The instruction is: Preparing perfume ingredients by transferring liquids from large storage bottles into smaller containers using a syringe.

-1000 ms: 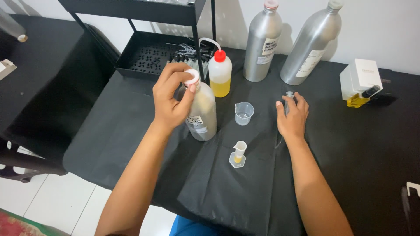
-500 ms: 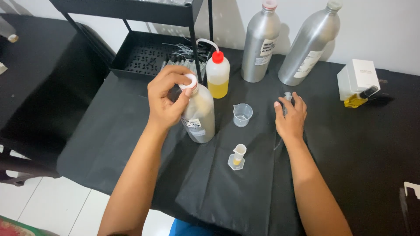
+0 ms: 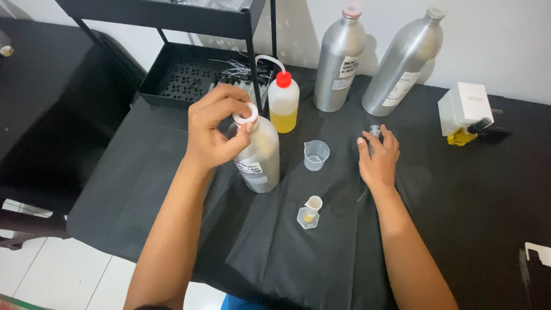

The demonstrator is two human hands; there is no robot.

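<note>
— On the black-draped surface [image 3: 172, 189], what has each hand got?

— Left hand [image 3: 215, 135] is curled over the top of a silver bottle [image 3: 259, 158], its fingers [image 3: 241, 103] pinched closed around the white cap [image 3: 248, 113] at the neck. Gripping from above like that suits turning a cap; the bottle stands upright on its own base, so that hand needn't steady the body.

— And the right hand?

— Right hand [image 3: 379, 158] rests on the cloth off to the side, well apart from the silver bottle. Its fingers [image 3: 392, 140] are loosely curved around a small clear vial [image 3: 373, 133], which pokes up between them. I'd call it a light hold that keeps the vial upright, though how tight I cannot tell.

— How does the bottle look?

— Matte metal, rounded shoulders, a paper label low on its front, white ring cap on top. It stands near the middle of the surface, just in front of a squeeze bottle [image 3: 283, 103] with a red top and yellow liquid.

— What else is around?

— A small clear beaker [image 3: 316, 155] between the two hands, a tiny measuring cup [image 3: 310, 212] nearer the person, two tall aluminium bottles [image 3: 338, 60] at the back wall, and a white box [image 3: 465, 106] with a yellowish perfume bottle [image 3: 466, 133] leaning against it.
</note>
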